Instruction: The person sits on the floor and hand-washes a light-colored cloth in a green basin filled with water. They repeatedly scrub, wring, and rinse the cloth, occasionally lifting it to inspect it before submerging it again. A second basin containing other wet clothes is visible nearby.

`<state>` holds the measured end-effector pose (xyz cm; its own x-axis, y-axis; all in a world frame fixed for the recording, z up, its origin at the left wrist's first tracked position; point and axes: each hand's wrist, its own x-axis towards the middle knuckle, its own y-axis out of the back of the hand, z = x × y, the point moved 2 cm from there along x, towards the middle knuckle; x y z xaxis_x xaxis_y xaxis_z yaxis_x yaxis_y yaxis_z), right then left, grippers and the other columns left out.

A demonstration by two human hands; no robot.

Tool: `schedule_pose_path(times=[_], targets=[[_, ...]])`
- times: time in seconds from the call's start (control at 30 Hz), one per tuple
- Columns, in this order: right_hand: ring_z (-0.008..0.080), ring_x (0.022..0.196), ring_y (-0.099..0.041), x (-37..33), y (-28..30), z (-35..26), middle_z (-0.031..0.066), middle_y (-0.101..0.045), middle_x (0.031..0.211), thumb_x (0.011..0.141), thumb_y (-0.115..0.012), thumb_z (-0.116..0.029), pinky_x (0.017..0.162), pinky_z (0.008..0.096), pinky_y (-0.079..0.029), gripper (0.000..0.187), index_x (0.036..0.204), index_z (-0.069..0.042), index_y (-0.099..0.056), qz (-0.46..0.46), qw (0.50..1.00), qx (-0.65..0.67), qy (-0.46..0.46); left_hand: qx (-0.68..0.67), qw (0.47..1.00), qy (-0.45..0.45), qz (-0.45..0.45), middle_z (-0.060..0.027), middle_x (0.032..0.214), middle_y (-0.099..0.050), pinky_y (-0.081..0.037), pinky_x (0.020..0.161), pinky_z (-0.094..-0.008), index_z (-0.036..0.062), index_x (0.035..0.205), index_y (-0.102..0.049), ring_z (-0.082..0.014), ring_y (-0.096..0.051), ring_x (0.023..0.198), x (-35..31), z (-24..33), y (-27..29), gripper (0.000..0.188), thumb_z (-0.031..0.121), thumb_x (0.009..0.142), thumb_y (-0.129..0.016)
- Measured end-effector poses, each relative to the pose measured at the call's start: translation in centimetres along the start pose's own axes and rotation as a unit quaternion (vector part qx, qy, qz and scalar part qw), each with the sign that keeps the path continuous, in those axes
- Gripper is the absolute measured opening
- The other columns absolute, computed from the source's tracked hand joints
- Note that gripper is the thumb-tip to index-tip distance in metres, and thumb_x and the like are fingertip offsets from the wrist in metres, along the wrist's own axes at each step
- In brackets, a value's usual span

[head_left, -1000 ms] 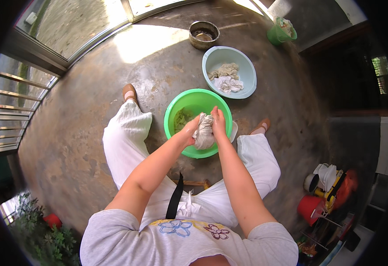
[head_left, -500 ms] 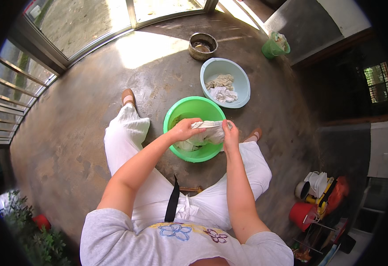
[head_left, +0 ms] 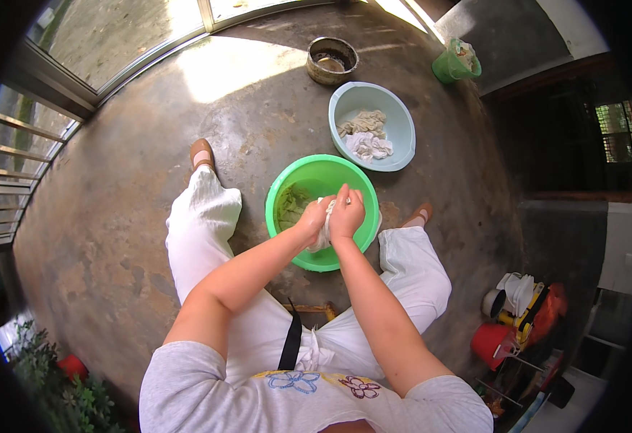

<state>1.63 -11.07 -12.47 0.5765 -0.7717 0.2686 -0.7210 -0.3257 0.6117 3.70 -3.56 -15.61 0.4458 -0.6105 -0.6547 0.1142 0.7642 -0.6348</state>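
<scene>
Both hands are closed round a bunched whitish cloth [head_left: 322,239] above the green basin [head_left: 363,179]. My left hand [head_left: 312,221] grips it from the left, and my right hand [head_left: 349,215] presses close against it, fingers curled with the thumb side up. The cloth's lower part hangs down toward the basin's near side; much of it is hidden by my hands. Inside the basin, at the left, lies a yellowish-green wet mass [head_left: 290,205] whose kind I cannot make out.
Beyond stands a pale blue basin [head_left: 401,115] holding a beige cloth [head_left: 363,123] and a white cloth [head_left: 371,147]. Behind it sits a worn metal pot [head_left: 325,71]. A filled green bin [head_left: 449,68] is far right; a red bucket [head_left: 490,346] and clutter are near right.
The cloth was stretched out between my hands; now it is bunched up. My right hand has come left, against my left hand. More of the green mass shows in the basin.
</scene>
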Motion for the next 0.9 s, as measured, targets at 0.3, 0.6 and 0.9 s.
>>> schedule_pose_path(times=[0.3,0.6,0.9], targets=[[0.0232,0.079,-0.061,3.3,1.0,8.8,0.0094,-0.063,0.096,0.086,-0.064,-0.030,0.072,0.0353,-0.047,0.026,0.091,-0.005,-0.059,-0.181,0.932,0.227,-0.216,-0.036,0.990,0.104,-0.084,-0.0063,0.093,-0.064,-0.052,0.070,-0.0352,0.0064,0.100,-0.060,-0.0178,-0.061,0.077,-1.8,0.3,-3.9,0.033,0.037,0.093,-0.050],[0.0172,0.107,-0.056,0.7,7.3,5.8,0.0130,-0.055,0.123,0.075,-0.076,-0.013,0.086,0.0292,-0.045,0.039,0.108,0.000,-0.060,-0.403,0.885,0.163,-0.168,0.285,0.934,-0.212,-0.027,-0.0105,0.101,-0.062,-0.050,0.087,-0.0373,0.0090,0.125,-0.051,-0.0269,-0.062,0.094,-3.6,5.0,1.4,0.054,0.002,0.075,-0.071],[0.0128,0.085,-0.055,1.2,5.6,4.2,0.0047,-0.055,0.100,0.075,-0.061,0.003,0.077,0.0236,-0.045,0.043,0.117,-0.004,-0.055,-0.179,0.805,0.480,-0.298,0.632,0.665,-0.397,-0.036,-0.0170,0.088,-0.060,-0.043,0.076,-0.0423,0.0094,0.106,-0.059,-0.0366,-0.057,0.084,-4.4,5.5,-0.5,0.022,0.013,0.084,-0.056]])
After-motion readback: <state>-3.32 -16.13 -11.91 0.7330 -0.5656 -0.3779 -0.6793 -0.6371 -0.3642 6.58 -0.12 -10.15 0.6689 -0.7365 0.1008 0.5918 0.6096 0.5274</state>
